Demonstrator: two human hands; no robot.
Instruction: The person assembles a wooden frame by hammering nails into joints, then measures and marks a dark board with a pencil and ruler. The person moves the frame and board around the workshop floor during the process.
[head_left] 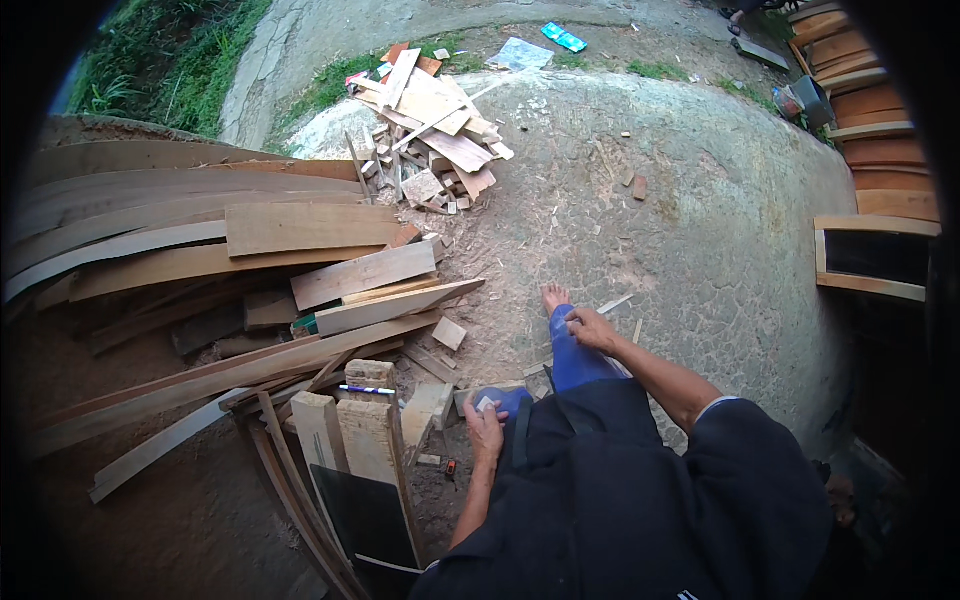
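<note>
My left hand (pixel 487 432) is closed around a small pale piece (pixel 486 404), too small to name surely, beside my left knee. Over my right leg in blue trousers (pixel 577 358), my right hand (pixel 592 330) has its fingers curled together; whether anything is in them I cannot make out. Left of my left hand stand upright timber pieces (pixel 368 430), with a blue and white pen (pixel 367 390) lying across their tops. A small black and orange object (pixel 451 469) lies on the ground below that hand. A wood block (pixel 428 410) is close by.
Long boards (pixel 310 225) are stacked at the left. A heap of wood offcuts (pixel 435 120) lies ahead on the concrete ground (pixel 700 230). A dark panel (pixel 365 515) leans on the upright timber. Wooden frames (pixel 875 258) stand along the right side.
</note>
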